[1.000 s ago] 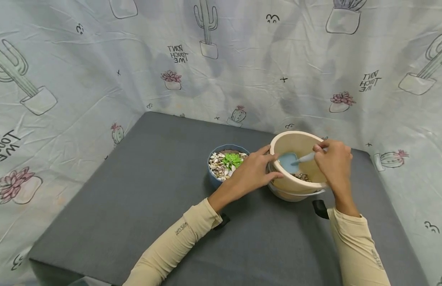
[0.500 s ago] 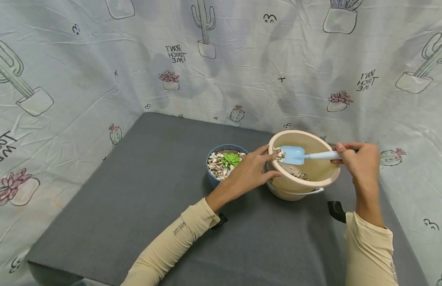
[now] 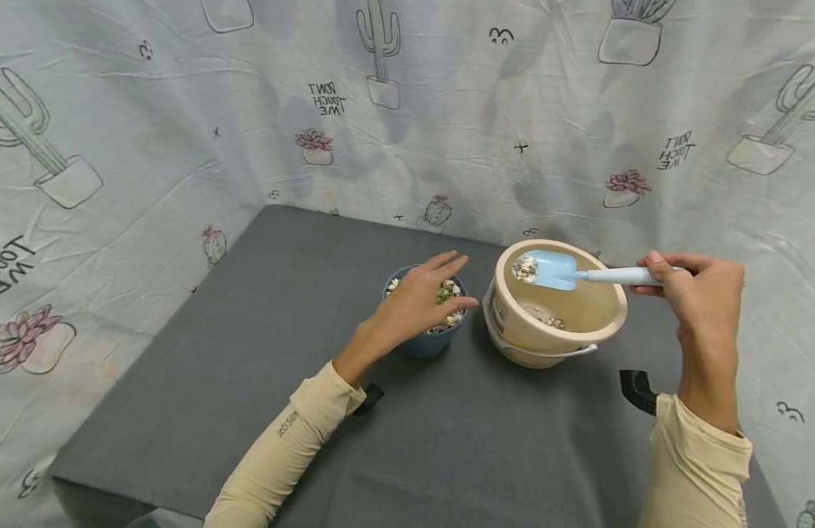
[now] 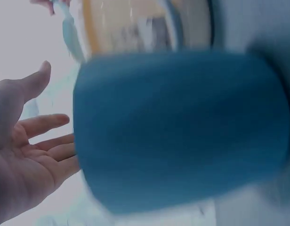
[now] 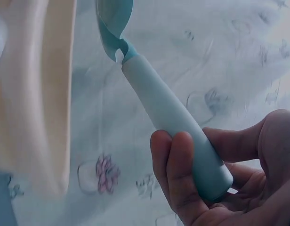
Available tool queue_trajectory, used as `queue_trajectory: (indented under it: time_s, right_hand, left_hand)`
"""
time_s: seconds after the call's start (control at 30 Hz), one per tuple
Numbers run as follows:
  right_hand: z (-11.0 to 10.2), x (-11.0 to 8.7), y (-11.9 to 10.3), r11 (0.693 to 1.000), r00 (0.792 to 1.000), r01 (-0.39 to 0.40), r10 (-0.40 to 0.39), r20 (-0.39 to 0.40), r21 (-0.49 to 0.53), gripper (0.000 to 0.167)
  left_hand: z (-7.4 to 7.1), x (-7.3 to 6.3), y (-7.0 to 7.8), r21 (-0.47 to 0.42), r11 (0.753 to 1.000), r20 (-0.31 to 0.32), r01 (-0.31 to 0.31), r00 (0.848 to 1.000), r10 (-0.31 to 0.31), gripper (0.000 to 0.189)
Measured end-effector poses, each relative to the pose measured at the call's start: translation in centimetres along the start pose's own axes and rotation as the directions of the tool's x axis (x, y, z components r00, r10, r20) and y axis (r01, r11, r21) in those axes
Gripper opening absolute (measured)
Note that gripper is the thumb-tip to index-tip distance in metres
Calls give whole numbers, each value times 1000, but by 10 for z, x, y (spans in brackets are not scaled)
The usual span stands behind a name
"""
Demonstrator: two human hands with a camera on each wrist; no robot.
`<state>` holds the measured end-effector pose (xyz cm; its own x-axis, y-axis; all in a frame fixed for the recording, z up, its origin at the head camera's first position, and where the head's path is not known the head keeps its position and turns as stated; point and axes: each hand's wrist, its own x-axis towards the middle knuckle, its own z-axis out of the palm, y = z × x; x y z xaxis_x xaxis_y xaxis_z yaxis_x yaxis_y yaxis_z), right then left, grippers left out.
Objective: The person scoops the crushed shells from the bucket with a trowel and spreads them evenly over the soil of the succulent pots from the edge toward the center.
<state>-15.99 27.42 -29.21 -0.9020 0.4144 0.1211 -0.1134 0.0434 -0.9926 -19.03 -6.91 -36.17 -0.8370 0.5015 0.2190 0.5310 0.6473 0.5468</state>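
Observation:
My right hand point(image 3: 707, 297) grips the pale handle of a light-blue hand trowel point(image 3: 558, 270). White and brown pebbles point(image 3: 525, 268) lie on the tip of its blade, which is over the mouth of a cream bucket point(image 3: 533, 341). In the right wrist view my fingers and thumb wrap round the end of the trowel handle point(image 5: 168, 108). My left hand point(image 3: 410, 304), fingers spread, hovers over a blue plant pot point(image 3: 426, 347) and covers much of it. Beneath it show white pebbles and a bit of green succulent point(image 3: 443, 295). The pot fills the left wrist view.
More pebbles point(image 3: 552, 321) lie in the bottom of the bucket, whose white bail handle point(image 3: 552, 356) hangs down in front. Both containers stand side by side on a dark grey tabletop point(image 3: 302, 293). A cactus-printed cloth point(image 3: 447, 147) hangs behind and at the sides.
The trowel has risen from inside the bucket with pebbles on it, as my right hand moved right. My left hand has let go of the bucket rim and moved left over the pot.

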Motion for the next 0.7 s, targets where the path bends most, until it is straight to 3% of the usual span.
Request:
queue_trajectory:
  time_s: [0.1,0.2,0.27,0.37,0.43,0.53,0.7]
  right_hand:
    - [16,-3,-3,1000,999,19,-20,45,14,36]
    - [36,-5,-4,999,996,24,-22,90,-24,39]
    - [51,-6,-3,996,993,32,-22,113,-81,37]
    - [73,-10,0,971,987,82,-48,154,-225,18]
    - [89,-12,3,936,979,137,-78,187,-323,18]
    - [112,-17,6,873,958,229,-123,261,-430,35]
    - [144,-26,5,768,916,362,-188,354,-529,32]
  left_hand:
    - [-18,-11,-20,-2,997,12,77,997,-77,81]
    - [-28,-21,-38,-4,988,76,157,985,-156,88]
    - [-30,-27,-49,-7,980,136,198,971,-195,96]
    - [-27,-32,-58,-21,974,212,225,953,-216,111]
    - [-25,-33,-61,-36,972,233,231,948,-217,117]
    - [-24,-35,-62,-52,968,235,246,945,-227,122]
    - [-27,-39,-62,-71,961,233,269,941,-247,125]
